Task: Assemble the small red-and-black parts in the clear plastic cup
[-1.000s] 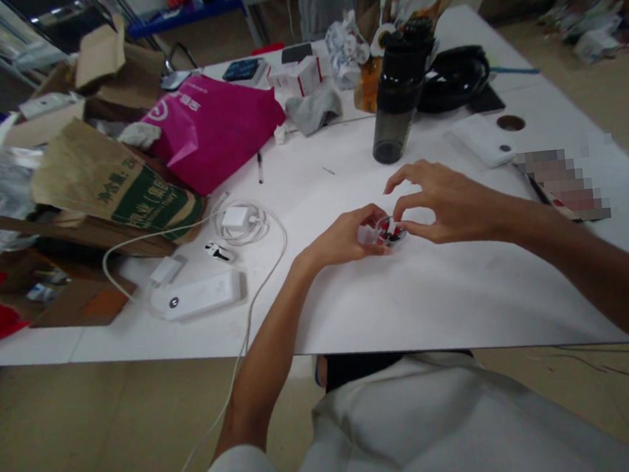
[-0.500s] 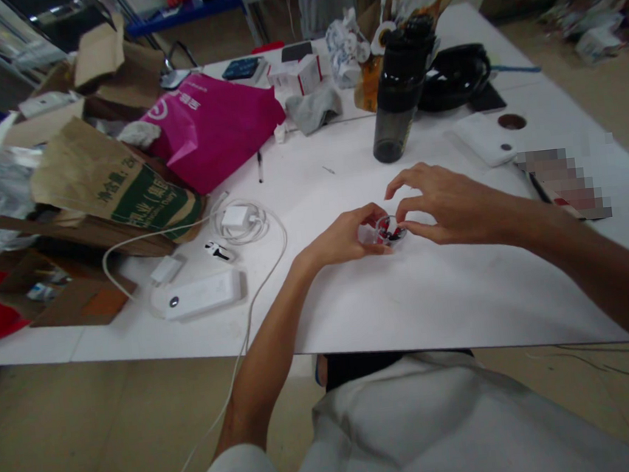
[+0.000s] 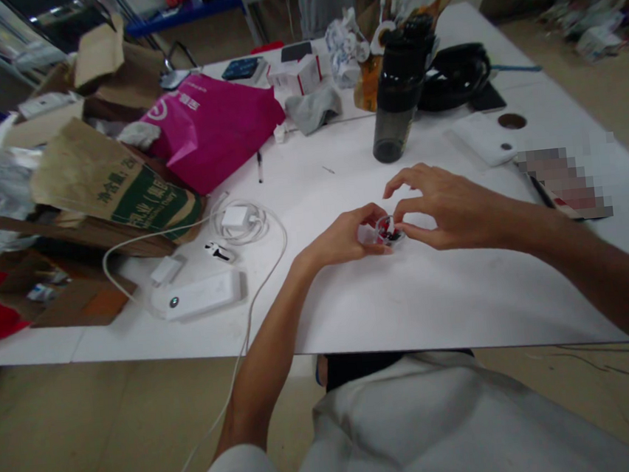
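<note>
**Clear plastic cup [image 3: 369, 237] in my left hand [image 3: 342, 239], right hand [image 3: 448, 204] at its rim**

The cup is over the front part of the white table [image 3: 355, 306], between my two hands; I can't tell whether its base touches the surface. Small red and black pieces [image 3: 389, 233] sit inside, too tiny to name. My left fingers and thumb are wrapped around its side, grasping it, with the mouth left uncovered. My right hand is curved, thumb and forefinger close together at the rim; I can't tell whether they pinch anything.

Beyond the cup, toward the back edge, a dark drink bottle [image 3: 393, 102] stands upright. A thin sliver [image 3: 329, 169] and a black pen [image 3: 260, 167] lie farther left. To the left of my left forearm are a white charger [image 3: 236, 217] with its coiled cable and, nearer the front edge, a white power bank [image 3: 203, 295]. A magenta bag [image 3: 215, 123] and a brown paper sack [image 3: 102, 175] crowd the left side. Near the right edge, beyond my right forearm, lies a flat object [image 3: 562, 182], mostly pixelated.
</note>
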The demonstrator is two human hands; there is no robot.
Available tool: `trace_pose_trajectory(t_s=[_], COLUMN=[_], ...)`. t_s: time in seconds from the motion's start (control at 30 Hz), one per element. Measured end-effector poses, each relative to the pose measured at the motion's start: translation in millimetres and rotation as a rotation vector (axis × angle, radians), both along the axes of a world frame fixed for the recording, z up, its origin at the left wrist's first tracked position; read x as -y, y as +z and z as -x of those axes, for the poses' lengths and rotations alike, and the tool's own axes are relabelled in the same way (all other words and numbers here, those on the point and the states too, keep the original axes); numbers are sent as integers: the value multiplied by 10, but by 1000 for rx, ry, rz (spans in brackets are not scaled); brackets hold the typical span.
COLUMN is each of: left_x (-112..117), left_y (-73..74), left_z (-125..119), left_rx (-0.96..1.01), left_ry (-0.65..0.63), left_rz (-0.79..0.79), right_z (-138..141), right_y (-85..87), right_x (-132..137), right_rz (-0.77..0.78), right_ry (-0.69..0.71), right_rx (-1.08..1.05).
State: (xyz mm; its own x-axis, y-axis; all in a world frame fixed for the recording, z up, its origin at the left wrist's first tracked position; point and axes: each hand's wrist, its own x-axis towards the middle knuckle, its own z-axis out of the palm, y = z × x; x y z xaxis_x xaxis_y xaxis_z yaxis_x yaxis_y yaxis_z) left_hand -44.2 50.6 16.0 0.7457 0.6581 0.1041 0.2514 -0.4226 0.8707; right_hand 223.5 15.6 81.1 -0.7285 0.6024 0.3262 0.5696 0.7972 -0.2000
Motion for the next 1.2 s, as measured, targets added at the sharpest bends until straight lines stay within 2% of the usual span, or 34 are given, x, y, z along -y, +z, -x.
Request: trace_pose_trajectory(t_s=[0.3,0.83,1.2], left_x=[6,-12,-5], left_y=[10,-22,-29], left_z=[1,3,0], left_rx=[11,2,-18], left_ry=[2,3,17], left_rz=[-17,-35,-1], right_z=[73,118,109], right_y=[-81,-48,-69], right_x=[-33,-125,-201], right_rz=[37,162,173], right_ry=[14,34,133], right_rx=[-11,-62,-16])
